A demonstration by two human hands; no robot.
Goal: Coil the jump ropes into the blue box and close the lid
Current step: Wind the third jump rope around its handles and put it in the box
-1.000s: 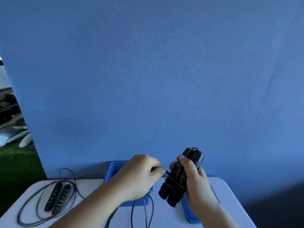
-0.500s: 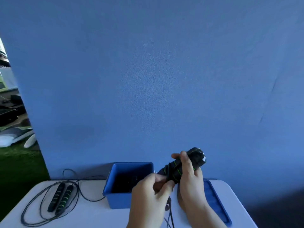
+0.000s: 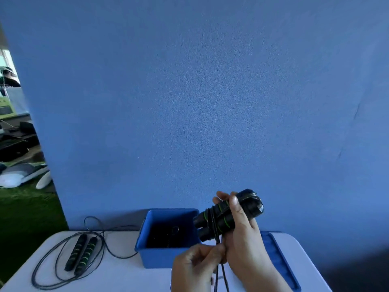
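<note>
A blue backdrop fills most of the view, standing behind a white table that spans the bottom. At the table's middle sits the open blue box, something dark lying inside it that is too dim to make out. The blue lid lies flat on the table at the box's 3 o'clock, partly hidden by the right forearm.

At the box's 9 o'clock, well apart from it, a second jump rope lies loosely looped on the table, its two black, green-banded handles side by side within the loops.

The right hand rises from the bottom edge, wrist bent, fingers wrapped firmly around a pair of black handles held above the box's right rim and tilted toward 2 o'clock. Black cord is wound a few turns around them.

The left hand, at the right hand's 7 o'clock and touching it, pinches the cord between thumb and fingertips; two strands hang down from the pinch toward 6 o'clock.
</note>
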